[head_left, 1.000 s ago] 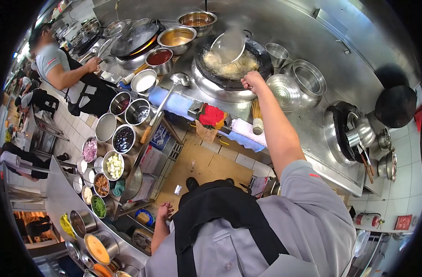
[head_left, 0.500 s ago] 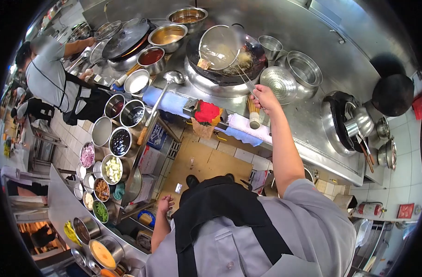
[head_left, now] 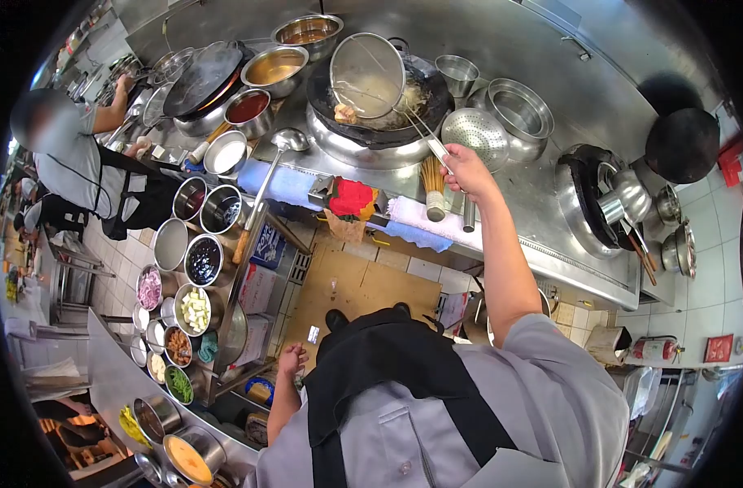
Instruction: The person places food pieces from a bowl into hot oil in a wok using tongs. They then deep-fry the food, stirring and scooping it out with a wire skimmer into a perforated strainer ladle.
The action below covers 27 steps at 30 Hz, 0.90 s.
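Note:
My right hand (head_left: 467, 172) is closed round the handle of a wire strainer (head_left: 367, 75), whose round mesh is tilted over the wok (head_left: 436, 102). A light brown piece of food (head_left: 344, 114) shows at the strainer's lower left edge. Liquid and more food are partly visible in the wok behind the mesh. Below my right hand are a bamboo brush (head_left: 433, 189) and a pink-white towel (head_left: 408, 215) at the counter edge. My left hand (head_left: 291, 359) hangs low beside the apron, fingers loosely apart, holding nothing.
A perforated ladle (head_left: 474, 138) lies right of the wok, near nested steel bowls (head_left: 519, 110). A long ladle (head_left: 290, 140) rests on the left. Ingredient containers (head_left: 194, 311) line the left shelf. A co-worker (head_left: 70, 163) stands at another wok (head_left: 209, 77) on the left.
My right hand has drawn back and right, and the strainer now stands more upright over the wok's left side. The view has shifted slightly. The co-worker's arm has reached further over the left station.

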Tool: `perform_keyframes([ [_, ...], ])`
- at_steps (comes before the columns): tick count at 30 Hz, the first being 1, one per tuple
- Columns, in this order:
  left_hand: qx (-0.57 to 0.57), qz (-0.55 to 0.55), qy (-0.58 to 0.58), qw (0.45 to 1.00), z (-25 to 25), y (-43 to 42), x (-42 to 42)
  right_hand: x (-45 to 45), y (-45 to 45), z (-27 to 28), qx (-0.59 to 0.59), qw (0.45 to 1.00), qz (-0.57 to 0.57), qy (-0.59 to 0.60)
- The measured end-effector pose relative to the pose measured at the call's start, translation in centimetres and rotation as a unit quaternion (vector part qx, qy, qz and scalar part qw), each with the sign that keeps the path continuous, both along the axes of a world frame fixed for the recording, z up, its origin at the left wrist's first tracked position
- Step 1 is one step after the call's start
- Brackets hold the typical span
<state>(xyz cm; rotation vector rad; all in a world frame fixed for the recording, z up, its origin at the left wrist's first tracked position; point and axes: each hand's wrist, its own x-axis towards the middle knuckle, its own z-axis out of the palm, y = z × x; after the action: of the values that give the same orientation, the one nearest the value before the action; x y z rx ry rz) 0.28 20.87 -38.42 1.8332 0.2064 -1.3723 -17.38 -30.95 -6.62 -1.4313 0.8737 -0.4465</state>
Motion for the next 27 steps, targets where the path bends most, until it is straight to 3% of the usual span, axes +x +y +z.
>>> perform_keyframes([
  [7, 0.000, -0.015, 0.002, 1.000, 0.3, -0.3, 0.0, 0.5, 1.0, 1.5, -0.071, 0.994, 0.025, 0.077],
  [9, -0.013, -0.022, -0.004, 1.000, 0.4, -0.3, 0.1, 1.3, 0.2, -0.3, -0.212, 0.968, 0.018, 0.133],
  [10, -0.014, -0.024, -0.005, 1.000, 0.3, -0.4, 0.2, 1.8, -0.4, -1.8, -0.332, 0.928, -0.003, 0.166],
  [14, -0.017, -0.008, 0.002, 1.000, 0.2, -0.6, 0.6, 2.2, -1.7, -3.2, -0.327, 0.929, -0.009, 0.173],
  [16, -0.017, -0.008, 0.000, 1.000, 0.1, -0.5, 0.6, 2.0, -1.3, -1.4, -0.185, 0.971, 0.013, 0.151],
  [19, -0.015, -0.004, 0.004, 1.000, 0.3, -0.5, 0.5, 1.0, -1.2, -0.1, -0.091, 0.990, -0.007, 0.110],
  [27, 0.003, -0.012, 0.000, 1.000, 0.6, 0.2, 0.2, -0.2, -2.6, -0.7, -0.169, 0.977, -0.054, 0.121],
])
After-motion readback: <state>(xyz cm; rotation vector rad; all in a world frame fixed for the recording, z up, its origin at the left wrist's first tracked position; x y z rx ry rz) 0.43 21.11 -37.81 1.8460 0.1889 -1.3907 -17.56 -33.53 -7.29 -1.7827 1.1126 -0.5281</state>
